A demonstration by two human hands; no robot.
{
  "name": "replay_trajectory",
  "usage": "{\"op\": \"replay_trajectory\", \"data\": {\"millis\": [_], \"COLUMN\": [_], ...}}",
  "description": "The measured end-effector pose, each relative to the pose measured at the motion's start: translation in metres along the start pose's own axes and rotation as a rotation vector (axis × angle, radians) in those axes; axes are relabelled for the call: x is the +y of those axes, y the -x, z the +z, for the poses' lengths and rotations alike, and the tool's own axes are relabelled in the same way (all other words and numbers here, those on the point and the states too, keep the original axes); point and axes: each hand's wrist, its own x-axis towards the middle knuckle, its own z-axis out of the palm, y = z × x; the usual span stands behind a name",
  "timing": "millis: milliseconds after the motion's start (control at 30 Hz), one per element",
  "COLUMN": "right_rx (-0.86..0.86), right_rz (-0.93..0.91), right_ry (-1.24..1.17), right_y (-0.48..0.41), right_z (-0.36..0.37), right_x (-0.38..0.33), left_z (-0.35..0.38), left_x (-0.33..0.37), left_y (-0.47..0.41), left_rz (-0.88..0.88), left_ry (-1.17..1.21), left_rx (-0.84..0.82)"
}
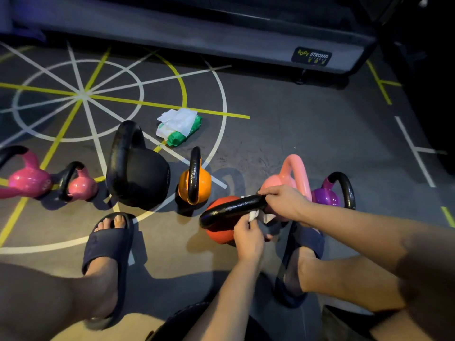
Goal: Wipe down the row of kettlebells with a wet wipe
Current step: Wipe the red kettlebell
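- Dark gym flooring (295, 134) marked with white and yellow lines carried the row of kettlebells, with the base of a machine (246, 43) behind them.
- From left to right stood a pink kettlebell (27, 179), a smaller pink one (80, 185), a large black kettlebell (140, 175), an orange kettlebell (194, 180), a red kettlebell (221, 232), a pale pink kettlebell (290, 175) and a purple kettlebell (325, 196).
- The red kettlebell sat nearest the person, between their sandalled feet and just in front of the line.
- The right hand (283, 203) was curled over the right end of the red kettlebell's black handle (234, 207), steadying it.
- The left hand (248, 236) pinched the white wet wipe (253, 215) against the underside of that handle.
- The step in hand looked to be cleaning the handle's lower face.
- To do it well, the wipe should wrap round the bar and travel its full length, the steadying hand shifting along so the patch under it gets wiped too.
- The bell should be held firmly so it did not tip onto a foot.
- The red body below would want a pass as well; how much of it was already clean could not be told.
- An open pack of wipes (179, 126) lay on the floor beyond the orange kettlebell, within reach for a fresh sheet.
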Motion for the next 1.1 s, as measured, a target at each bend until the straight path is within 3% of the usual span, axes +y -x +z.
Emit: {"op": "replay_trajectory", "data": {"millis": [67,133,233,333,500,600,733,833,933,1033,1100], "right_rx": [0.009,0.015,0.006,0.016,0.021,0.06,0.188,0.123,-0.097,-0.292,-0.28], "right_rz": [0.009,0.003,-0.021,-0.044,-0.078,-0.107,-0.335,-0.431,-0.342,-0.269,-0.298], "right_ry": [-0.015,0.004,0.082,0.118,0.228,0.375,0.509,0.274,0.009,-0.367,-0.479], "right_y": [-0.003,-0.003,-0.002,-0.002,-0.003,0.006,0.034,0.045,0.052,0.058,0.056], "right_z": [0.001,0.0,-0.001,0.002,0.008,0.007,0.003,0.005,0.002,-0.007,-0.018], "right_x": [-0.001,-0.005,-0.013,-0.017,-0.028,-0.038,-0.048,-0.048,-0.047,-0.044,-0.042], "left_z": [0.009,0.006,-0.017,-0.045,-0.065,-0.07,-0.07,-0.059,-0.051,-0.049,-0.052], "left_x": [0.012,0.026,0.037,0.047,0.042,0.034,0.041,0.061,0.081,0.1,0.111], "left_y": [0.012,0.02,0.02,0.015,0.016,0.014,0.024,0.035,0.045,0.044,0.037], "left_rz": [-0.287,-0.491,-0.638,-0.602,-0.598,-0.523,-0.515,-0.32,-0.058,-0.003,0.045], "left_ry": [0.563,0.889,1.144,1.243,1.167,0.928,0.608,0.494,0.372,0.269,0.126], "left_rx": [-0.022,-0.013,0.06,0.169,0.211,0.256,0.356,0.362,0.197,-0.021,-0.115]}}
